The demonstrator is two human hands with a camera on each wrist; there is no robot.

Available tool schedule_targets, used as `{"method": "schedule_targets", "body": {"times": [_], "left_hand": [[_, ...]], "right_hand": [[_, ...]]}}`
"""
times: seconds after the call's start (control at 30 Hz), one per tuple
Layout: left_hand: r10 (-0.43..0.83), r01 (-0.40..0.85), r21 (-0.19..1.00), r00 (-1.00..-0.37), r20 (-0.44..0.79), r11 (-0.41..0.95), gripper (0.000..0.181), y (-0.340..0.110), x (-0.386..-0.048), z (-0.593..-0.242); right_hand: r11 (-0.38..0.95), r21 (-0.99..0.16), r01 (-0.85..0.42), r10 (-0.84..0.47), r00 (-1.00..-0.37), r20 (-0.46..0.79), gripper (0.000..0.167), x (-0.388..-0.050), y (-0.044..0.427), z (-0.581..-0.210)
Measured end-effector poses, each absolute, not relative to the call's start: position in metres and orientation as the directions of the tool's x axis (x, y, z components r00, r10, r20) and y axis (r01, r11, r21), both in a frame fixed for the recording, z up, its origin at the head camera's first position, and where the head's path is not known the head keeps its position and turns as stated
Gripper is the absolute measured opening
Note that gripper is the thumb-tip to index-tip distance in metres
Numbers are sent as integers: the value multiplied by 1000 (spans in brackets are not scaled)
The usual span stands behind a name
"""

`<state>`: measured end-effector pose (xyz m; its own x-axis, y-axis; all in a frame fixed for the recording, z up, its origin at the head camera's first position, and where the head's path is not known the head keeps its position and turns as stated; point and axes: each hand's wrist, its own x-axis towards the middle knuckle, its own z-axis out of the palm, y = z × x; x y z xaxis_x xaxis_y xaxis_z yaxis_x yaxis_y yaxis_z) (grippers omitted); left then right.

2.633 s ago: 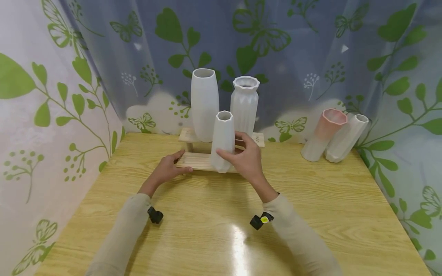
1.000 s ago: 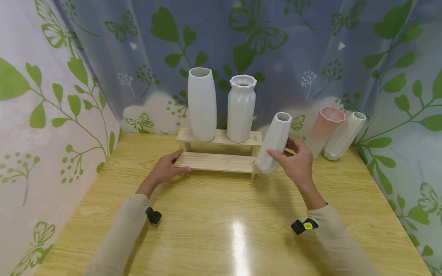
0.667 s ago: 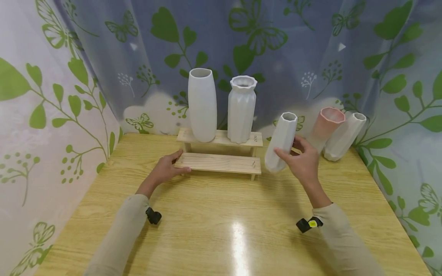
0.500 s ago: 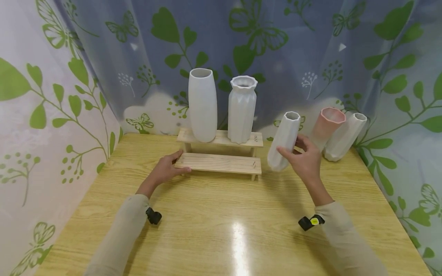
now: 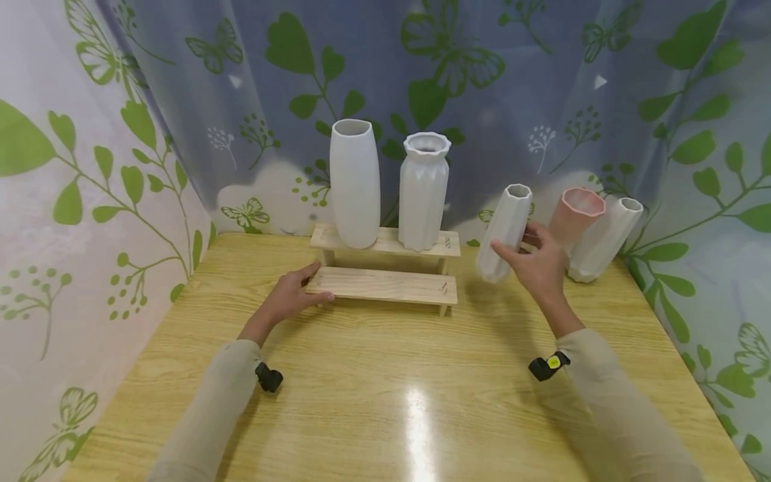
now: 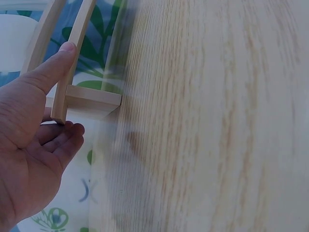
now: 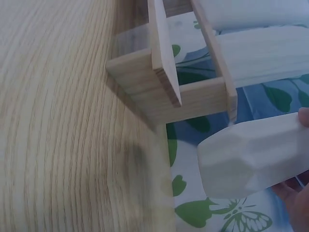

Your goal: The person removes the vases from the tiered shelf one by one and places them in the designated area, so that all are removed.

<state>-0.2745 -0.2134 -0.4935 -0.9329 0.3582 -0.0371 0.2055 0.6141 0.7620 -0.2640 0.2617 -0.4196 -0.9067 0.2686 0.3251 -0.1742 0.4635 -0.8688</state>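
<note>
My right hand (image 5: 542, 262) grips a small white faceted vase (image 5: 504, 231), tilted, just right of a two-tier wooden stand (image 5: 385, 284). In the right wrist view the base of this vase (image 7: 241, 162) hangs above the table, with only a few fingertips in sight at the edge. My left hand (image 5: 292, 294) holds the left end of the stand's lower shelf. The left wrist view shows its thumb over the shelf (image 6: 60, 104) and the fingers curled beneath. On the upper shelf stand a tall smooth white vase (image 5: 355, 184) and a white vase with a scalloped rim (image 5: 424, 194).
At the table's back right, a pink-and-white vase (image 5: 575, 214) and a slim white vase (image 5: 605, 241) lean to the right, the first partly hidden by my right hand. A patterned curtain (image 5: 494, 120) hangs behind the wooden table (image 5: 361, 388).
My right hand has lifted the small vase off the lower shelf and carried it rightward, then slightly back and up. My left hand keeps its hold on the stand.
</note>
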Motion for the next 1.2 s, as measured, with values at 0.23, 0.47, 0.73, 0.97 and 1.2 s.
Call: {"method": "schedule_targets", "body": {"times": [0.23, 0.47, 0.73, 0.97, 1.2], "left_hand": [[360, 201, 765, -932, -44, 612, 100, -213, -274, -495], [361, 206, 769, -932, -35, 605, 100, -214, -274, -495], [353, 196, 765, -935, -42, 613, 99, -216, -273, -492], [365, 224, 758, -931, -19, 612, 100, -216, -274, -491], [365, 214, 764, -931, -30, 608, 102, -215, -273, -492]], "right_hand": [[460, -870, -175, 295, -894, 336, 63, -278, 269, -428], [461, -869, -179, 322, -879, 351, 64, -289, 273, -436], [439, -889, -131, 365, -878, 310, 69, -300, 274, -446], [418, -898, -137, 384, -869, 312, 68, -309, 278, -457], [424, -896, -131, 403, -859, 316, 68, -313, 278, -465]]}}
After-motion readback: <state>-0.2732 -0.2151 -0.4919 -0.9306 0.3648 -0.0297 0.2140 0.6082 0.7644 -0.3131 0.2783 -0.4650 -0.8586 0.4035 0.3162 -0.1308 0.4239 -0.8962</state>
